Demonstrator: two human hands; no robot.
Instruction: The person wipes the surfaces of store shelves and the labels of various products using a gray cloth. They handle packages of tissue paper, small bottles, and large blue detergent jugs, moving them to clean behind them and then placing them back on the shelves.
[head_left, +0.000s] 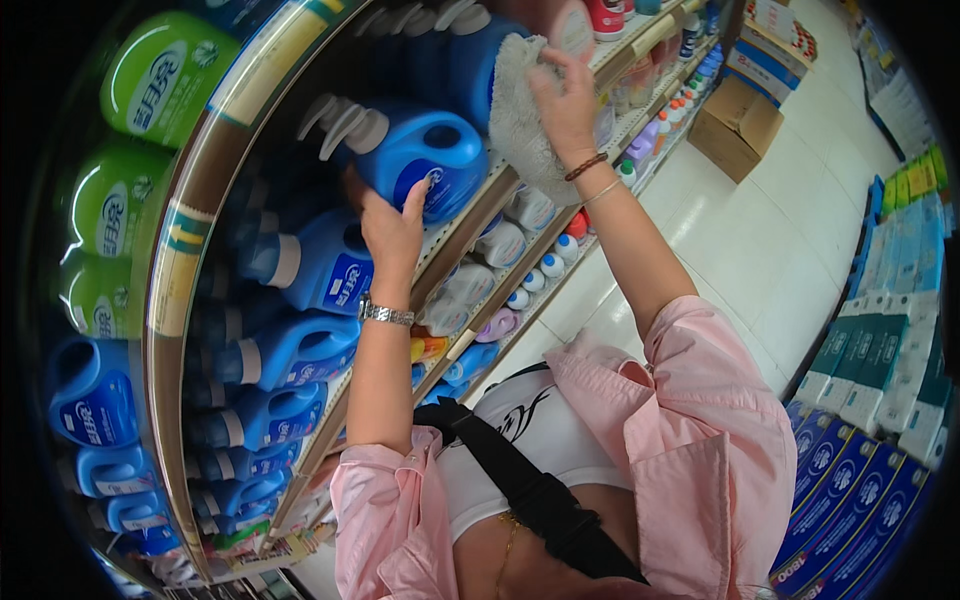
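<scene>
My left hand (392,230) grips a blue laundry detergent bottle (440,150) with a white pump top, its thumb over the label and its other fingers hidden behind. The bottle tilts at the front of the shelf. In my right hand (563,105) is a fluffy grey cleaning cloth (515,110), pinched near its upper end and hanging down. The cloth is beside another blue bottle (455,65), partly in front of it; I cannot tell whether they touch. Below my left hand, a blue handled detergent bottle (335,265) stands among several alike.
Green bottles (160,75) line the upper shelf behind a curved shelf edge (205,190). Lower shelves hold white, orange and blue bottles. A cardboard box (735,125) stands on the tiled floor (690,215). Stacked paper packs (870,345) and blue cartons (850,500) are at the right.
</scene>
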